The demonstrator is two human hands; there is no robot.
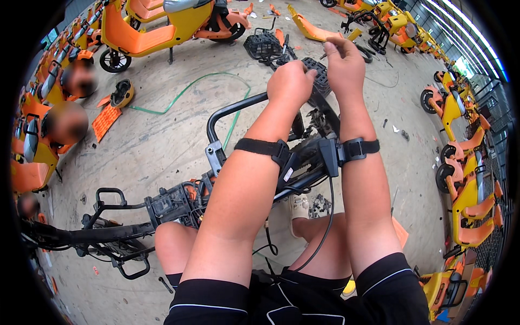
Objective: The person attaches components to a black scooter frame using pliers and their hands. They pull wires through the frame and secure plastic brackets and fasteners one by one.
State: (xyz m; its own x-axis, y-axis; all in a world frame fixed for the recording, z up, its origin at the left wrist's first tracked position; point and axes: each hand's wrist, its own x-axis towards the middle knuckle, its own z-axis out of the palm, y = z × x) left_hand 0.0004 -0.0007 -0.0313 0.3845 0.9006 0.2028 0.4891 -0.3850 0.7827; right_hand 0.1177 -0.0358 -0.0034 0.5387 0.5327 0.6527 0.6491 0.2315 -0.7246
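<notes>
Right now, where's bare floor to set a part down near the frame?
Bare concrete floor lies left of the black stripped frame, between the green hose and the frame's rear rack. Another patch sits right of the right hand, toward the orange scooters, with small debris. Crowded ahead: black basket and loose orange panels.

Concrete floor (157, 141) is a mess tbh. A green hose (187, 89) snakes across it, with a yellow helmet (122, 93) and an orange ribbed panel (105, 121) lying just beside its end. Up top there's an orange and yellow scooter (157, 27) on its stand, a black wire basket (262, 45) near it, and a loose orange body panel (309, 28). More scooters (466, 157) lined up along the right side.
</notes>
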